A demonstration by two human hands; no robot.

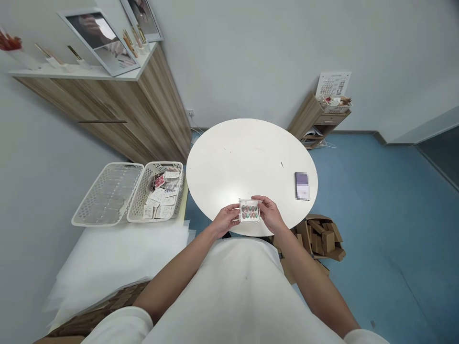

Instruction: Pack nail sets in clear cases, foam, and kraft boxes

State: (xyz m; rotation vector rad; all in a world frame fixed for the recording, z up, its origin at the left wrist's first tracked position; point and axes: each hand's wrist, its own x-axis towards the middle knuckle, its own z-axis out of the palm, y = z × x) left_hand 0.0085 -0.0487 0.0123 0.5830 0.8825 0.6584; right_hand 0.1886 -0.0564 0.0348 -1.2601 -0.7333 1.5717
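Between my two hands is a small clear case of press-on nails (249,215), with two rows of coloured nails showing inside. My left hand (225,220) grips its left side between thumb and fingers. On the opposite side, my right hand (270,213) pinches the right edge, with a finger along the top corner. The case is held over the near edge of the round white table (247,157), close to my body. Some fingertips are hidden behind the case.
A purple and white stack (302,186), partly blurred, lies on the table's right. To the left stand a basket of cards and packets (131,210) and a basket of clear cases (77,217). Cardboard boxes (328,241) sit on the floor at right. A wooden cabinet (161,105) stands behind.
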